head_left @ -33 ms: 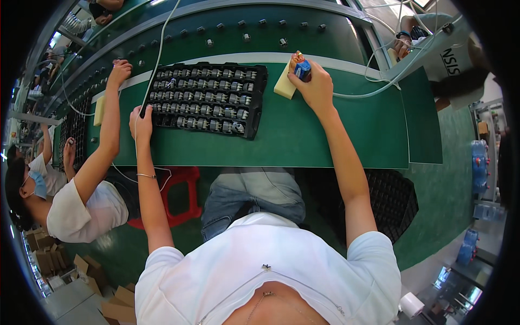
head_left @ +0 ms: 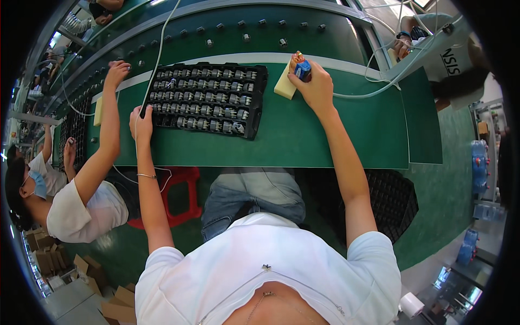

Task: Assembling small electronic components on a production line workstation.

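While the left hand (head_left: 142, 123) curls at the left edge of a black plastic tray (head_left: 260, 108) of grey cylindrical parts (head_left: 203, 97), grip unclear, the right hand (head_left: 315, 85) clasps a blue block with copper-coloured top (head_left: 303, 69) by a pale-yellow foam block (head_left: 283, 85), right on the green surface (head_left: 336, 143). Step looks like holding; moving it calls for clearing the foam. Lettering on far-right co-worker's pale shirt (head_left: 460, 81); blue block's print unreadable.

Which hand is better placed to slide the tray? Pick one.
The left hand, probably: it's at the left edge of the tray, while the right hand holds a blue object at the yellow block.
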The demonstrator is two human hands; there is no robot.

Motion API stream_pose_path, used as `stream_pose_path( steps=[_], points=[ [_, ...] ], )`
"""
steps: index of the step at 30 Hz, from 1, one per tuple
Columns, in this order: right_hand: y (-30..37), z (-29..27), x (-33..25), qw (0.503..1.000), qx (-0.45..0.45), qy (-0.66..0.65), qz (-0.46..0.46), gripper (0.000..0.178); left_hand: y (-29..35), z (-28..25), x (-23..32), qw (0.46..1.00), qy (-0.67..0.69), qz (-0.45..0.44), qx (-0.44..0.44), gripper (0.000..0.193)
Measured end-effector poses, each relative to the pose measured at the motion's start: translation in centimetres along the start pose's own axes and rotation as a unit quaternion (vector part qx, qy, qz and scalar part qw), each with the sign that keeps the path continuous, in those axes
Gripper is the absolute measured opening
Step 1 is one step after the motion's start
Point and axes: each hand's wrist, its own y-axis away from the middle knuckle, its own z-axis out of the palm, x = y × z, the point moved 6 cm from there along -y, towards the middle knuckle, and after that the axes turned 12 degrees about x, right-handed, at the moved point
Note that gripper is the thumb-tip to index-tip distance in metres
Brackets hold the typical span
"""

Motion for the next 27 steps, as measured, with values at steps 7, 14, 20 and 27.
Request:
stream_pose_path(
  steps=[7,14,20,27],
  points=[
    [-1.3,1.1,-0.2,0.999,-0.018,-0.015,0.024,0.045,0.5,-0.9,0.6,1.000,-0.004,-0.019,0.008,0.042],
    [-10.0,7.4,4.9,0.994,-0.028,0.073,0.074,0.040,1.1,-1.3,1.2,1.000,-0.005,-0.007,0.018,0.040],
    [-12.3,10.5,8.3,0.979,-0.022,0.202,0.032,0.042,1.5,-2.0,2.1,0.999,0.004,-0.016,0.034,0.038],
    [-12.2,8.5,6.1,0.987,-0.006,0.159,-0.002,0.044,0.6,-1.5,1.7,0.999,0.007,-0.032,0.032,0.040]
  ],
)
